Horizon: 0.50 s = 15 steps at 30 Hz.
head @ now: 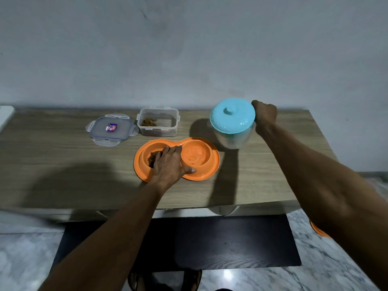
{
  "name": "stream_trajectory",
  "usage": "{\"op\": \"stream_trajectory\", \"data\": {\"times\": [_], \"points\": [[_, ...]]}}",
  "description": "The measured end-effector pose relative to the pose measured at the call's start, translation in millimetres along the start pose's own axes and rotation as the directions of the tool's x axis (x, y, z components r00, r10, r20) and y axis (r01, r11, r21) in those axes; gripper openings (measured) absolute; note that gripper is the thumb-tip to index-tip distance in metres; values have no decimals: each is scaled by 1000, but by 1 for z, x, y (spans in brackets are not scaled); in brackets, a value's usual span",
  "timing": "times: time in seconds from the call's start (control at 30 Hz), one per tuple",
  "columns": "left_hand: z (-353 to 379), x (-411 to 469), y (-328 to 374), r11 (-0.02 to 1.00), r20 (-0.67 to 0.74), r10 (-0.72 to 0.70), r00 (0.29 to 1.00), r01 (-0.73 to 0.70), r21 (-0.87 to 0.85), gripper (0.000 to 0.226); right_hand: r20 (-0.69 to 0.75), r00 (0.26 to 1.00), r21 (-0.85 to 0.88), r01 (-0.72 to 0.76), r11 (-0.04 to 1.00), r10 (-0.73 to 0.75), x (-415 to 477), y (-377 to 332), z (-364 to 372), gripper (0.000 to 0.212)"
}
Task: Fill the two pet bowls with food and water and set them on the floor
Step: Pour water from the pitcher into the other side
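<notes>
An orange double pet bowl (206, 174) lies on the wooden table (63, 160). Its left well holds brown food (152, 157); its right well (196, 154) holds water. My left hand (169, 164) rests flat over the middle of the bowl, thumb on the front rim, fingers spread over the left well. My right hand (265, 115) is closed around the handle of a clear jug with a light blue lid (232, 115), upright on the table just right of the bowl.
Behind the bowl stands an open clear food box (157, 129) with a little brown food left. Its lid (111, 130) lies flat to the left. A dark mat (231, 242) covers the marble floor below the table's front edge. An orange object (317, 231) peeks out on the floor at right.
</notes>
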<state>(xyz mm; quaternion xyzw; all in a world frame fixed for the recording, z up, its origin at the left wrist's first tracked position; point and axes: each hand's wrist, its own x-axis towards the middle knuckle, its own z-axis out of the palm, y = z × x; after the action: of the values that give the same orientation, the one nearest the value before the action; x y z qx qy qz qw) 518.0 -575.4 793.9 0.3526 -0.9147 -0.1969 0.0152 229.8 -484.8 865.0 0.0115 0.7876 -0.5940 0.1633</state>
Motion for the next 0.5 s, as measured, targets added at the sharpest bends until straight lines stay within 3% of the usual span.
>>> {"op": "stream_trajectory", "data": {"times": [0.3,0.5], "points": [[3,3,-1,1000,4,-9,1000,9,-11,94,-16,991,203,-125,971,131,20,23,7,12],[5,6,8,999,48,-3,999,1,44,96,-57,986,359,-125,925,155,8,16,0,20]]}}
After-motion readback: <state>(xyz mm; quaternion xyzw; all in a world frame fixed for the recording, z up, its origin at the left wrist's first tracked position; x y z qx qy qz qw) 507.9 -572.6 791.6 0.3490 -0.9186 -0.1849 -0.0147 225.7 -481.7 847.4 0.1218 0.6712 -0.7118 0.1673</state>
